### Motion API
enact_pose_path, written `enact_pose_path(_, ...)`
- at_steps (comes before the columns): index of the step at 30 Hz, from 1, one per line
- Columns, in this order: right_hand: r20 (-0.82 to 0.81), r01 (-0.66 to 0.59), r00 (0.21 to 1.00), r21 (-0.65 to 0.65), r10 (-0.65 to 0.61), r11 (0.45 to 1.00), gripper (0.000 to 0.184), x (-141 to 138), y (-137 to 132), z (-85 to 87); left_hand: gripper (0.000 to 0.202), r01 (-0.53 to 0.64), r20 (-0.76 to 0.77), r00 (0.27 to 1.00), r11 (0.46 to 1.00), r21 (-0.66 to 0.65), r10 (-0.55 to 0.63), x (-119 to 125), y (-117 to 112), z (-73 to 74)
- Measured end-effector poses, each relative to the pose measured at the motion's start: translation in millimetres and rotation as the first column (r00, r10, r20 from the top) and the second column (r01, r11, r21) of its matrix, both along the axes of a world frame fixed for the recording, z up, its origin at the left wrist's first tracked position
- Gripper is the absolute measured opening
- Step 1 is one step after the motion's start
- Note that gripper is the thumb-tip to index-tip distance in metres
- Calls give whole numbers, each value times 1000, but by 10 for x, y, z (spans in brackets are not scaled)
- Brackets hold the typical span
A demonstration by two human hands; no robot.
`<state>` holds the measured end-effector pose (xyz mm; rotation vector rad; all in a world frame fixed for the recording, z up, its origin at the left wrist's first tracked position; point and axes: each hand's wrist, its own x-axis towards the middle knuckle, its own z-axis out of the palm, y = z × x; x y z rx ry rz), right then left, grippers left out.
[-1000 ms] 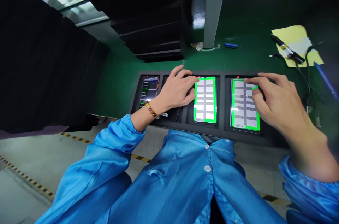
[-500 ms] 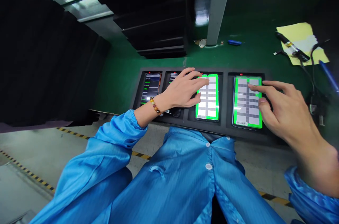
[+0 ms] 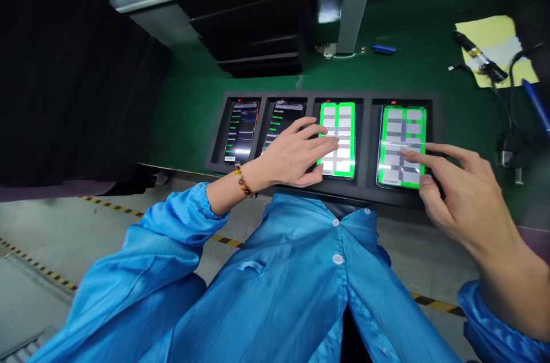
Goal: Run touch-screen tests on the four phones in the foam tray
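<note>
Several smartphones lie face up in the slots of a black tray [image 3: 367, 139]. My left hand [image 3: 296, 154], fingers spread, reaches over the third phone [image 3: 346, 151], with a fingertip at the middle of its lit white-and-green screen. On the rightmost phone [image 3: 392, 139], my right hand [image 3: 466, 191] has its index fingertip at the centre of a similar grid screen; the thumb is near the phone's right edge. The second phone [image 3: 283, 117] shows a dark screen with green text and is partly covered by my left hand. A dark-screened phone [image 3: 241, 131] sits in the leftmost slot.
A black stack [image 3: 262, 54] stands behind the tray beside a grey metal post [image 3: 354, 2]. A blue cap [image 3: 384, 50] lies near the post. On the right are a yellow paper [image 3: 494, 31], a dark pen-like tool [image 3: 479, 56], cables [image 3: 509, 99] and a blue pen [image 3: 535, 102].
Both index fingers have moved down their screens toward the middle. More green cells show near the top of both grids. The whole view has shifted slightly.
</note>
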<state>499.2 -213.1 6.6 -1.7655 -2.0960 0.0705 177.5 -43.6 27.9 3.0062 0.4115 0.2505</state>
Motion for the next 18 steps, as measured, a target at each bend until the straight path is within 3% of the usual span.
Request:
enact_pose_path(12, -24, -66, 998, -25, 66, 997, 44, -90, -481, -1, 51, 60, 68, 996, 998, 5, -60, -115, -434, 6)
enact_pose_path(18, -26, -69, 997, -26, 68, 997, 43, -124, -488, 31, 50, -16, 86, 996, 999, -40, 20, -145, -556, -12)
